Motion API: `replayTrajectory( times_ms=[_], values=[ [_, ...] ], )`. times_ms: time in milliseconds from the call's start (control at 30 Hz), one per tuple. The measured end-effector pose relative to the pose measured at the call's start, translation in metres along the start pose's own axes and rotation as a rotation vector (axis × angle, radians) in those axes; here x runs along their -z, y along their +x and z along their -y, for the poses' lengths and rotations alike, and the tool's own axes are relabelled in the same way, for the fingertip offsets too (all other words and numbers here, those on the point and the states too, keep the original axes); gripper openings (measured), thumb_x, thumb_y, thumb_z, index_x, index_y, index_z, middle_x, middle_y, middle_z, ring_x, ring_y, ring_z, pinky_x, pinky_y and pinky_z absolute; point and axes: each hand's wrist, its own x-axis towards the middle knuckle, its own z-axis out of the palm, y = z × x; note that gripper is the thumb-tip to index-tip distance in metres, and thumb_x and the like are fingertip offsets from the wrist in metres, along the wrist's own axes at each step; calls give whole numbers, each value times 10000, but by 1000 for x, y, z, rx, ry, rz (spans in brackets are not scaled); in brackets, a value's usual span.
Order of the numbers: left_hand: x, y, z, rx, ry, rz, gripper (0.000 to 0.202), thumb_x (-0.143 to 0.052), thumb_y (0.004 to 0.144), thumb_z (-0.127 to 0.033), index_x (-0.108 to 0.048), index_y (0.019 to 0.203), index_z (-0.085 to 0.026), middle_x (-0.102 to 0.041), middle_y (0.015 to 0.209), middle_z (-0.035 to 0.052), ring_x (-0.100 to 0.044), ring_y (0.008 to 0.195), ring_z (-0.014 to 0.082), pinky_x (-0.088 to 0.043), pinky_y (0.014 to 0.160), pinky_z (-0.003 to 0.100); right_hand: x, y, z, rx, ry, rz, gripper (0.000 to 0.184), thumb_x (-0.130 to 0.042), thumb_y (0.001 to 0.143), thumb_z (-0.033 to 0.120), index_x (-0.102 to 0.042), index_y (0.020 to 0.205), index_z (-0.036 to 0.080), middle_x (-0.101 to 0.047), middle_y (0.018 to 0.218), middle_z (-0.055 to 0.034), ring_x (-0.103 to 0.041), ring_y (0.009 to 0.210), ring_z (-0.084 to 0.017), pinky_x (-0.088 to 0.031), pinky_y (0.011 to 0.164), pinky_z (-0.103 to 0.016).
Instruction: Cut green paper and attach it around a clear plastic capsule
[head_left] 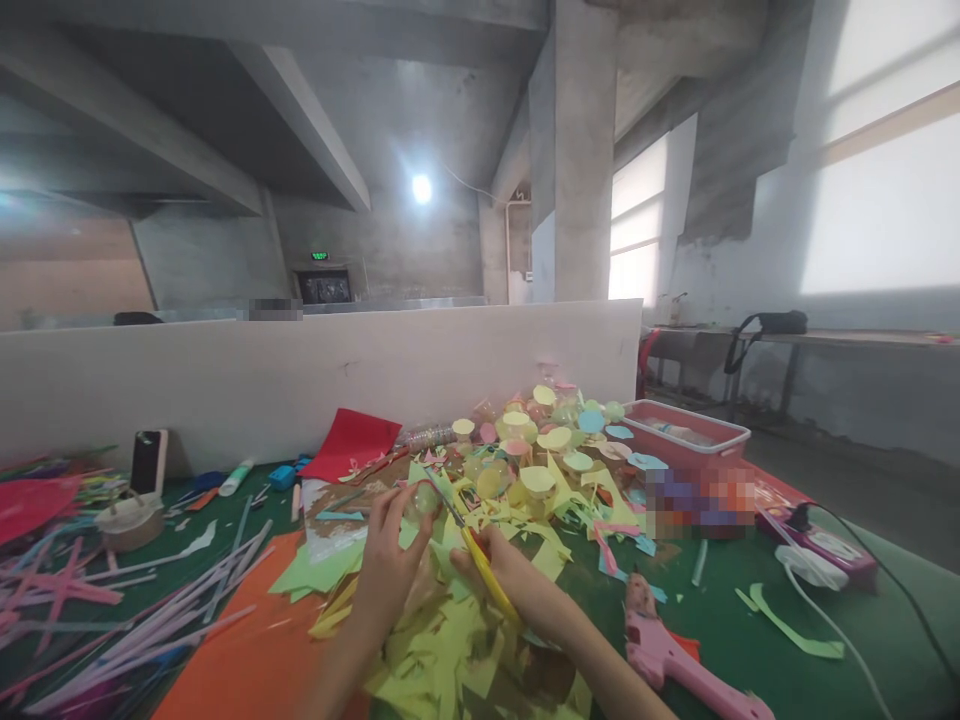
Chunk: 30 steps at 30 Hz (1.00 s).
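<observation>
Right grip (525, 590) around yellow scissors (485, 572)

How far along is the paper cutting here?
Done: a heap of cut paper circles lies by the divider, with yellow offcuts strewn about. In hand: right hand works yellow scissors; left hand holds a small piece. Left, seemingly: red sheet and orange sheet look uncut.

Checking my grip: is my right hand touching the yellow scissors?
Touching. The head view shows the right hand closed around the handles of the yellow scissors.
</observation>
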Motion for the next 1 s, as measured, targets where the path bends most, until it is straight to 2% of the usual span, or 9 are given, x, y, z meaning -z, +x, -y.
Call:
replayTrajectory(
  times_ms=[200,400,700,867,1000],
  values=[
    [0,0,2,-59,39,8,369,-514,906,-436,-568,1213,-238,-519,1171,84,-521,1176,255,-443,1038,437,1,2,1,-37,-41,-35,482,-630,766,638,-467,841,190,-498,732,24,-425,680,-142,-323,585,-247],
    [-2,0,0,-102,63,-20,354,-494,919,-429,-567,1199,-224,-520,1157,91,-509,1187,257,-434,1043,438,0,6,0,-4,-70,-70,486,-610,771,651,-440,718,199,-436,652,43,-382,619,-119,-277,550,-242],
    [-1,0,-5,-44,31,-42,384,-518,896,-482,-595,1172,-226,-542,1136,92,-547,1131,259,-466,1004,431,-1,5,6,4,-106,-96,511,-595,774,666,-406,662,205,-379,622,51,-345,602,-110,-268,549,-237],
    [-2,0,-2,-50,35,-63,395,-513,897,-475,-588,1200,-233,-528,1162,96,-538,1154,264,-466,1011,441,-1,6,1,-17,-92,-92,483,-625,756,647,-440,704,203,-417,644,47,-374,614,-120,-285,555,-241],
    [-2,-1,0,-95,31,-63,389,-512,902,-458,-582,1211,-232,-519,1171,97,-529,1176,265,-460,1030,438,-1,6,-6,15,-7,-26,486,-654,749,623,-487,900,191,-488,722,39,-423,649,-131,-334,575,-240]
  ],
)
